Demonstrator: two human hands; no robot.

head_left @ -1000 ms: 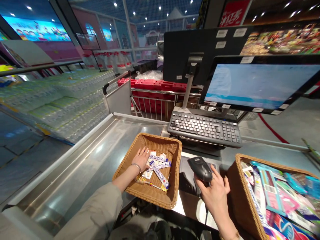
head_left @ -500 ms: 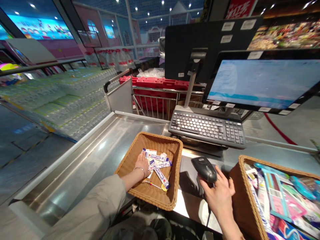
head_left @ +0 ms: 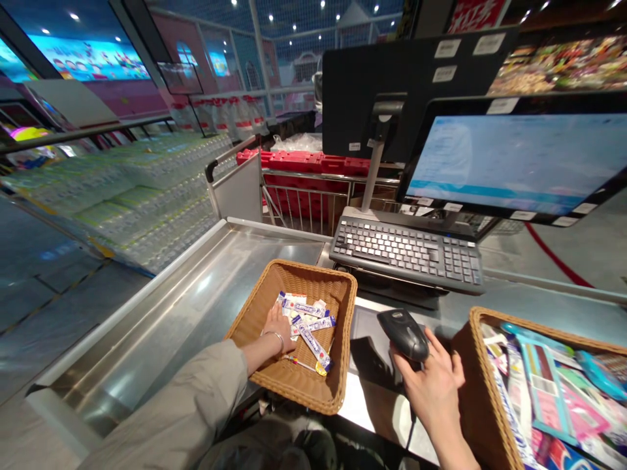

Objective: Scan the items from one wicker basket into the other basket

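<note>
Holding a black handheld scanner point(head_left: 402, 334) in the right hand point(head_left: 434, 377), had thumb and fingers closed round its handle at three o'clock, just outside the rim, counting the clock from the middle of the nearer wicker basket point(head_left: 308, 390). Aimed the scanner's head toward half past ten, above a dark cable point(head_left: 412, 427). Had the left hand point(head_left: 277, 326) down inside that basket, on the nine o'clock side, beside the blue-and-white wrapped bars point(head_left: 314, 346), with fingers extended. Could not tell a grip from a light touch there, given the partly hidden fingertips. Saw the bars lying crossed near the basket's middle, over white packets point(head_left: 296, 298), and a thin stick with a yellow end point(head_left: 321, 368) toward five o'clock. Had a second wicker basket point(head_left: 471, 372), heaped with packaged snacks point(head_left: 543, 385), beyond the right hand between three and four o'clock. Faced a keyboard point(head_left: 406, 253) at two o'clock, a lit monitor point(head_left: 519, 163) farther out along the same line, and a metal counter point(head_left: 215, 267) stretching from nine to eleven
</note>
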